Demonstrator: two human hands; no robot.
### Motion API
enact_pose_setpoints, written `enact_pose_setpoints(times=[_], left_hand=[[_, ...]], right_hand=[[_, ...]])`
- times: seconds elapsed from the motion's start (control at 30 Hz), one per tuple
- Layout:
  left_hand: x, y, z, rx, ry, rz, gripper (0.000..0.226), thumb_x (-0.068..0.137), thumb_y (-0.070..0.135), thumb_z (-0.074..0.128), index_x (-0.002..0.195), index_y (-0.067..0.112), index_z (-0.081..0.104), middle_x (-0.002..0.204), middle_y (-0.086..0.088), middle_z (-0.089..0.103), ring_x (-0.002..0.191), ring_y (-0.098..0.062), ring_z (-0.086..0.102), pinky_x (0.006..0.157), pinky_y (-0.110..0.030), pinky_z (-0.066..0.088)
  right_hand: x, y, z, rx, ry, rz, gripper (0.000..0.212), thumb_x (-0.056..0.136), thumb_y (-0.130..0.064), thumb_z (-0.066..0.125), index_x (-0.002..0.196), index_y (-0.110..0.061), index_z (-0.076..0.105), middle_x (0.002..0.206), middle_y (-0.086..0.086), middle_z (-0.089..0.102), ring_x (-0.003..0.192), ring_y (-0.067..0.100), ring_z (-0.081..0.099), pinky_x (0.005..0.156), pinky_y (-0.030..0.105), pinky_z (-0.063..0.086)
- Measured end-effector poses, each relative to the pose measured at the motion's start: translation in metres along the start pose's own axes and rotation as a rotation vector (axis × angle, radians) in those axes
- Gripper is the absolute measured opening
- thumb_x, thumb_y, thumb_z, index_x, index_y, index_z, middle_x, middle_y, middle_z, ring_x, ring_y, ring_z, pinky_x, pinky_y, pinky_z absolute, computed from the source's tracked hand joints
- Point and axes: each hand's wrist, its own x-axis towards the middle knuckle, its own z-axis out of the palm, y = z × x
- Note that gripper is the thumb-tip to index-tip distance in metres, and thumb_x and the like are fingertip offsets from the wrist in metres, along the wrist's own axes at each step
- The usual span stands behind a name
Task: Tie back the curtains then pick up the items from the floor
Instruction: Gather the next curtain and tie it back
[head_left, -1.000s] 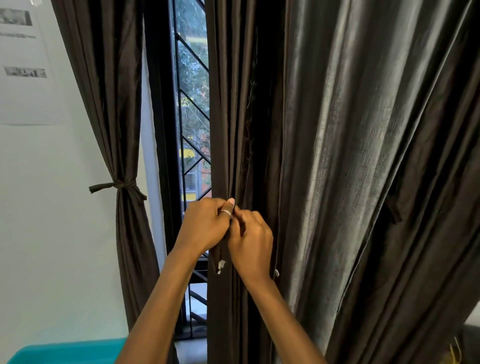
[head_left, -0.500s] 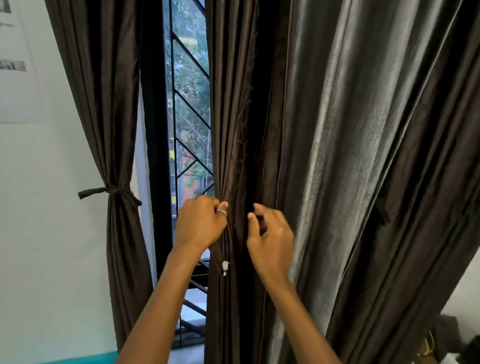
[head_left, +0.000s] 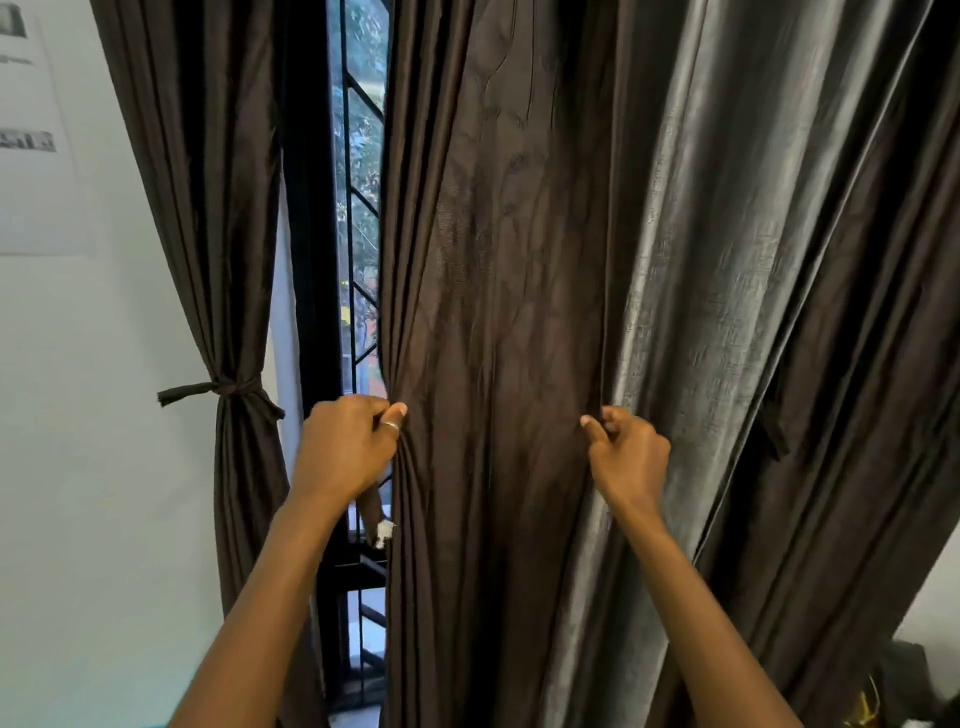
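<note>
A dark brown right curtain (head_left: 519, 260) hangs loose over most of the window. My left hand (head_left: 345, 447) grips its left edge at waist height, and a short strip with a white tip (head_left: 376, 514) dangles below that hand. My right hand (head_left: 626, 452) pinches a fold of the same curtain further right, so the cloth is spread flat between both hands. The left curtain (head_left: 208, 208) is gathered against the wall and bound with a knotted tie-back (head_left: 223, 389). The floor and anything on it are out of view.
A black window frame and diagonal grille (head_left: 358, 208) show in the gap between the curtains. A printed sheet (head_left: 31, 130) is stuck on the white wall at left. Dark objects and something yellow (head_left: 867, 701) sit at the bottom right corner.
My hands were together at the curtain's left edge. The right hand let go, moved right and took a fold, spreading the cloth. The left hand has kept its grip.
</note>
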Motion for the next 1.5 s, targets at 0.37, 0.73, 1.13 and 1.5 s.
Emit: enact_pose_setpoints(times=[0.37,0.73,1.13,1.5], left_hand=[[0.003,0.009,0.015,0.051,0.047,-0.067,0.047,0.097,0.033,0.06,0.058,0.008,0.062,0.042,-0.001,0.049,0.043,-0.014,0.049,0.049,-0.03,0.037],[-0.004,0.038,0.035,0.029,0.039,-0.079,0.049,0.097,0.034,0.059,0.052,0.015,0.054,0.044,-0.001,0.05,0.044,-0.015,0.051,0.051,-0.03,0.041],[-0.014,0.088,0.052,-0.045,0.016,-0.039,0.05,0.098,0.032,0.06,0.051,0.024,0.044,0.043,0.005,0.04,0.048,-0.015,0.046,0.055,-0.034,0.035],[-0.018,0.105,0.052,-0.129,-0.014,-0.227,0.064,0.085,0.069,0.057,0.069,0.008,0.053,0.055,-0.006,0.057,0.051,-0.016,0.054,0.053,-0.036,0.047]], right_hand=[[0.043,0.047,-0.019,-0.066,-0.06,-0.089,0.03,0.092,-0.029,0.068,0.068,-0.02,0.053,0.055,-0.006,0.055,0.06,0.024,0.058,0.055,0.033,0.045],[0.021,0.055,-0.011,0.047,-0.035,-0.204,0.015,0.093,-0.02,0.068,0.079,-0.014,0.067,0.068,0.002,0.064,0.058,0.02,0.058,0.053,0.029,0.043],[-0.055,-0.016,0.041,0.136,-0.118,-0.499,0.005,0.093,-0.016,0.063,0.093,-0.015,0.069,0.08,0.003,0.065,0.074,0.025,0.063,0.06,0.033,0.046],[-0.074,-0.031,0.037,0.208,-0.081,-0.556,0.014,0.093,-0.016,0.055,0.084,-0.008,0.063,0.072,0.003,0.06,0.063,0.017,0.056,0.063,0.015,0.024]])
